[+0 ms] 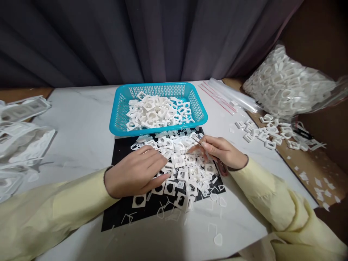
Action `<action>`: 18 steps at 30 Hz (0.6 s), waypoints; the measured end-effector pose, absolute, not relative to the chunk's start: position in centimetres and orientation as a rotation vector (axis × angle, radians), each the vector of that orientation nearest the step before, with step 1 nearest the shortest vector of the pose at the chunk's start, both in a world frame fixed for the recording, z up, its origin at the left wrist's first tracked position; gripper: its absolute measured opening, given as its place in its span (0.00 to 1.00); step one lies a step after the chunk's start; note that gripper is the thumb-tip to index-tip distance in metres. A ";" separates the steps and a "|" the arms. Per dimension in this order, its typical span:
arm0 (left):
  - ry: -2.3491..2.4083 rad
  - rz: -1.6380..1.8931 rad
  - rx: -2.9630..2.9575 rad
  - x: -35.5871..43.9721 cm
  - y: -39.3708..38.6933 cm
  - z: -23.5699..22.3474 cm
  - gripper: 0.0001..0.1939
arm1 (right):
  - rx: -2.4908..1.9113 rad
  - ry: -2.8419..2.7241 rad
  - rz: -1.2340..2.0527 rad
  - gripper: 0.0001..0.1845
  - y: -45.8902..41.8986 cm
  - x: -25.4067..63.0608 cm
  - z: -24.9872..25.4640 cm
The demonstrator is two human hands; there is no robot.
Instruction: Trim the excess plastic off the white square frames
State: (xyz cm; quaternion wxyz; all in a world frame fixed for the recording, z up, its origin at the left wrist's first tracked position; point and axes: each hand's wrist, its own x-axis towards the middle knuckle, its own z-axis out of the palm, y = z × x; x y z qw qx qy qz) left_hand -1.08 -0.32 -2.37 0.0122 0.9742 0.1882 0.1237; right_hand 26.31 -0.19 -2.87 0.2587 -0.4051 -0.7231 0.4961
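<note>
Regions of limited visibility. The left hand [140,170] covers part of the heap of white frames [178,159]; whether its fingers grip a piece cannot be determined. The slim tool [197,140] in the right hand [224,152] is partly masked by the fingers, its exact type and point of contact indistinct. The heap conceals much of the black mat [119,214]; piled frames likewise obscure most of the floor of the turquoise basket [136,132]. Both pale yellow sleeves [62,199] are truncated by the picture's edges, as are the dark curtain [149,43] above, the clear bag [288,85] at right and the overlapping white items [27,143] at left, whose form is unclear. Scraps [320,190] at lower right are too small to identify.
</note>
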 end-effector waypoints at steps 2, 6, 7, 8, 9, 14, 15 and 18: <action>0.591 0.399 3.063 -1.4 -0.4 -2.2 0.10 | -1.142 -1.910 1.287 0.17 0.0 26.6 -3.1; 0.846 0.630 3.061 -2.8 -0.4 -2.6 0.07 | -1.204 -1.836 1.160 0.19 0.2 27.0 -3.2; 0.975 0.669 3.034 -3.3 -0.3 -2.8 0.07 | -1.217 -1.827 1.135 0.19 0.3 27.0 -3.2; 1.099 0.683 2.996 -3.8 -0.3 -3.0 0.07 | -1.232 -1.821 1.110 0.19 0.3 27.1 -3.2; 1.195 0.681 2.957 -4.2 -0.2 -3.2 0.08 | -1.248 -1.819 1.086 0.20 0.3 27.1 -3.2; 1.247 0.632 2.850 -5.6 -0.1 -4.4 0.14 | -1.300 -1.877 0.963 0.21 0.1 27.0 -3.3; 1.238 0.634 2.828 -5.8 -0.3 -4.5 0.13 | -1.303 -1.901 0.943 0.21 0.1 26.9 -3.3; 1.292 0.627 2.741 -6.1 -0.8 -4.4 0.03 | -1.305 -1.983 0.896 0.20 0.1 26.7 -3.2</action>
